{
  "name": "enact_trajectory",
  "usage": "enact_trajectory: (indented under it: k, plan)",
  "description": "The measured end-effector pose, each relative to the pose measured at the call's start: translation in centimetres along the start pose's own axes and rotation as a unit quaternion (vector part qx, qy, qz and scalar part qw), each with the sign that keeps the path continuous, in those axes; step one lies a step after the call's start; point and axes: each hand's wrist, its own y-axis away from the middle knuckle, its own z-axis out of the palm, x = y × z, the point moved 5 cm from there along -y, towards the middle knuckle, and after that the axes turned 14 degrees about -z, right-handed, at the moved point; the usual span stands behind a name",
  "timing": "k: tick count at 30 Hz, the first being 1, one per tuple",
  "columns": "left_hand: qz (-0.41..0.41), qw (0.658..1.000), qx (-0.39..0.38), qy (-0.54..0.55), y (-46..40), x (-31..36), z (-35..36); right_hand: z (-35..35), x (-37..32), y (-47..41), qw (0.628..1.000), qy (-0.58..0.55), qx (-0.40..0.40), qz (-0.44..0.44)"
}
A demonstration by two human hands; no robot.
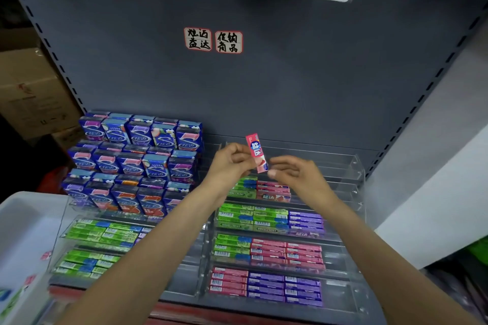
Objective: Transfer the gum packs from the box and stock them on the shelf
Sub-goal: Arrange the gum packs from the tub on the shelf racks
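A pink gum pack point(257, 152) stands nearly upright above the clear tiered shelf rack point(355, 184). My left hand point(229, 166) pinches its left edge near the middle. My right hand point(294, 173) is beside the pack's lower end, thumb tip touching or almost touching it, fingers loosely curled. Under my hands, one tier holds green and pink packs point(273, 190). Lower tiers carry rows of green, pink and purple packs point(266, 249). The white box point(18, 232) sits at the lower left, with a few packs visible at its near edge.
Blue and purple gum cartons point(137, 163) are stacked in three rows left of my hands. More green packs point(103, 235) fill a rack below them. The upper right tiers look bare. Two handwritten labels point(212, 40) are stuck on the grey back panel. Cardboard boxes point(29, 92) stand far left.
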Motion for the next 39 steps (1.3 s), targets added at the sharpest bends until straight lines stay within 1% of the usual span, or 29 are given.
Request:
enact_trajectory:
  k: [2, 4, 5, 6, 7, 8, 9, 10, 12, 13, 14, 15, 16, 20, 24, 28, 31, 35, 39]
  plan:
    - [-0.012, 0.999, -0.021, 0.035, -0.1, -0.3, 1.3, -0.1, -0.7, -0.1, 0.998, -0.05, 0.033, -0.014]
    - [-0.018, 0.998, -0.034, 0.04, -0.3, -0.4, 2.2, -0.6, -0.5, 0.0, 0.996, -0.059, 0.062, -0.019]
    - [-0.015, 0.999, -0.036, 0.025, -0.3, -0.4, 2.4, -1.0, -0.2, 0.2, 0.996, -0.05, 0.074, -0.019]
    - [-0.001, 0.999, -0.029, -0.015, -0.4, -0.4, 2.4, -1.6, 0.2, 0.3, 0.996, -0.029, 0.084, -0.015]
    - [0.027, 0.996, -0.013, -0.087, -0.5, -0.4, 2.1, -2.3, 0.7, 0.4, 0.996, 0.007, 0.093, -0.008]
    - [0.062, 0.981, 0.01, -0.182, -0.7, -0.4, 1.8, -3.1, 1.3, 0.6, 0.993, 0.058, 0.101, 0.001]
    - [0.093, 0.954, 0.029, -0.283, -0.8, -0.6, 1.5, -3.8, 1.8, 0.8, 0.987, 0.117, 0.107, 0.01]
    - [0.117, 0.919, 0.04, -0.375, -0.9, -1.0, 1.2, -4.4, 2.4, 1.1, 0.978, 0.177, 0.108, 0.015]
    - [0.14, 0.841, 0.039, -0.522, -1.0, -2.2, 0.9, -4.9, 3.2, 1.5, 0.96, 0.266, 0.091, 0.01]
    - [0.141, 0.803, 0.035, -0.578, -1.1, -2.9, 0.8, -4.8, 3.5, 1.7, 0.953, 0.292, 0.082, 0.005]
    - [0.142, 0.773, 0.032, -0.618, -1.1, -3.4, 0.7, -4.5, 3.6, 1.9, 0.949, 0.307, 0.073, 0.0]
    - [0.144, 0.756, 0.03, -0.638, -1.1, -3.8, 0.7, -4.2, 3.8, 1.9, 0.947, 0.314, 0.067, -0.004]
    - [0.145, 0.748, 0.029, -0.647, -1.0, -4.0, 0.7, -3.9, 4.0, 2.0, 0.946, 0.319, 0.062, -0.006]
    - [0.153, 0.724, 0.03, -0.672, -0.9, -4.3, 0.7, -2.7, 4.0, 1.7, 0.938, 0.342, 0.054, -0.02]
    - [0.165, 0.714, 0.034, -0.679, -0.9, -4.4, 0.6, -2.0, 3.9, 1.9, 0.935, 0.351, 0.043, -0.03]
    - [0.172, 0.715, 0.032, -0.677, -1.0, -4.4, 0.6, -1.9, 4.1, 1.9, 0.93, 0.364, 0.044, -0.011]
    - [0.173, 0.715, 0.027, -0.677, -1.0, -4.4, 0.6, -1.1, 4.3, 1.6, 0.927, 0.373, 0.025, 0.007]
    - [0.169, 0.723, 0.016, -0.67, -0.9, -4.4, 0.4, -0.3, 4.4, 1.7, 0.937, 0.349, 0.022, 0.019]
    - [0.169, 0.728, 0.024, -0.664, -1.0, -4.3, 0.5, -0.2, 5.0, 2.2, 0.938, 0.342, -0.018, 0.055]
